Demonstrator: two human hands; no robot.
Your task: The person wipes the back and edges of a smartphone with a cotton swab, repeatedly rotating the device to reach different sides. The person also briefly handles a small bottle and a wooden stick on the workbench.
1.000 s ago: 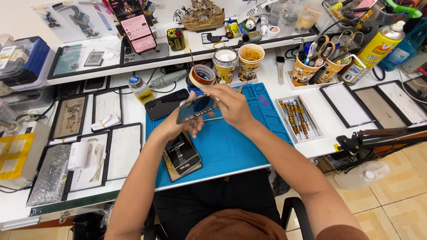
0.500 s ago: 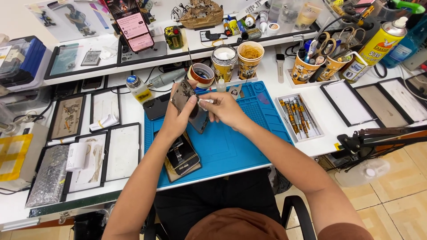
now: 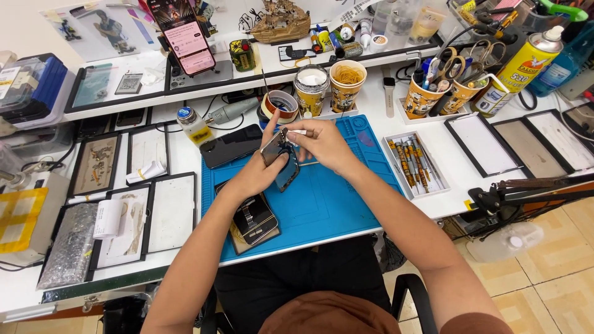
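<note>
My left hand (image 3: 258, 175) holds a dark smartphone (image 3: 283, 162) tilted up on its edge above the blue work mat (image 3: 334, 204). My right hand (image 3: 322, 143) is at the phone's upper end, with a thin white tool (image 3: 296, 132) pinched between its fingers and touching the phone's top edge. Below my left hand, a second phone with its back open (image 3: 252, 219) lies on the mat. A black phone (image 3: 231, 146) lies face down at the mat's top left corner.
A tray of screwdrivers (image 3: 413, 164) sits right of the mat. Cups of tools (image 3: 427, 93), tape rolls (image 3: 279, 105), a spray can (image 3: 518, 67) and a small bottle (image 3: 192, 125) stand behind. A lit phone (image 3: 184, 34) leans on the shelf. Framed trays lie left and right.
The phone has been turned from lying flat between both hands to standing on its edge. My right hand has shifted to its top end with the thin tool.
</note>
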